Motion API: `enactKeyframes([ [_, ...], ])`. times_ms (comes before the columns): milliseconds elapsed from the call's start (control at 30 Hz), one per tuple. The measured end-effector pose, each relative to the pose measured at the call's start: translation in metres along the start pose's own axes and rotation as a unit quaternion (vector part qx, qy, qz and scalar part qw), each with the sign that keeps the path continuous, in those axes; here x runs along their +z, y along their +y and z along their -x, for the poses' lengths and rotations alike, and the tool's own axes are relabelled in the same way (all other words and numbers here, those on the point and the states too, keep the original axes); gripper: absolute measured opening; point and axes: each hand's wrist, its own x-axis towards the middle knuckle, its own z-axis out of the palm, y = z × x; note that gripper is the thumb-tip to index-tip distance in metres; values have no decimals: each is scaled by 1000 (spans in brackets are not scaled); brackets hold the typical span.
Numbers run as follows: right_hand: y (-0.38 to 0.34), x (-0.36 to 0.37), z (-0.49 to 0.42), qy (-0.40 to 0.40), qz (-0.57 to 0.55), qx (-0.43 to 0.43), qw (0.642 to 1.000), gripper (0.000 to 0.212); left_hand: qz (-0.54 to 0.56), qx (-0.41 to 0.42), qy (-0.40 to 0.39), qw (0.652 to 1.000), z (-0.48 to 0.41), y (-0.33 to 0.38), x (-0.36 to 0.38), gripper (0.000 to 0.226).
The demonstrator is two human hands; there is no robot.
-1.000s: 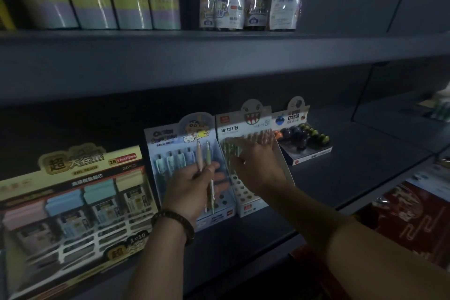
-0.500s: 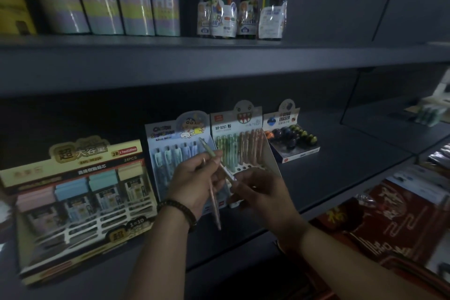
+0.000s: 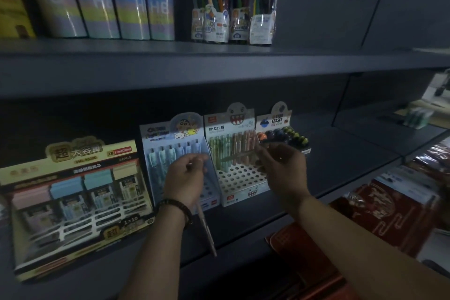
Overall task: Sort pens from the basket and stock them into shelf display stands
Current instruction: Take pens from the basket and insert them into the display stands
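Note:
My left hand (image 3: 186,179) grips a pinkish pen (image 3: 207,229) that hangs down below the wrist toward the shelf edge. In my right hand (image 3: 283,169) a green pen (image 3: 239,155) is pinched, lying level in front of the monster-face display stand (image 3: 241,179). That stand holds green and orange pens in its back rows; its front holes are bare. Left of it stands a cartoon-printed display stand (image 3: 170,136) with pale blue pens, partly hidden by my left hand. The basket is out of view.
A large box of pencil leads (image 3: 73,202) sits at the left of the middle shelf (image 3: 341,153). An eraser display (image 3: 282,134) stands right of the pen stands. Pencil tubes (image 3: 126,7) and capped pen jars (image 3: 233,10) line the upper shelf. Red packaged goods (image 3: 379,212) lie lower right.
My right hand has taken the green pen from my left hand and drawn it right, up to the monster-face stand. My left hand keeps the pinkish pen.

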Motion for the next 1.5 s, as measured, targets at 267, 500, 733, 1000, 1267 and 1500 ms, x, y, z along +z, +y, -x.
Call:
enactKeyframes([
  [267,-2,37,-38,19,280,-137,950,34,58,-15,-16,998,-13,-4,-2,27],
  [500,11,61,-53,-19,280,-140,949,12,106,-34,-45,993,-19,-2,-3,27],
  [733,20,73,-57,-68,289,-181,938,9,165,-33,-6,986,-23,1,-5,23],
  [1000,21,83,-59,-91,367,-204,903,24,231,-71,-32,970,-27,5,-4,23],
  [1267,16,42,-11,-138,185,-58,971,23,319,-104,-71,939,-22,15,-2,20],
  [1500,31,5,39,-239,-119,221,938,19,351,-54,20,934,-14,19,2,22],
])
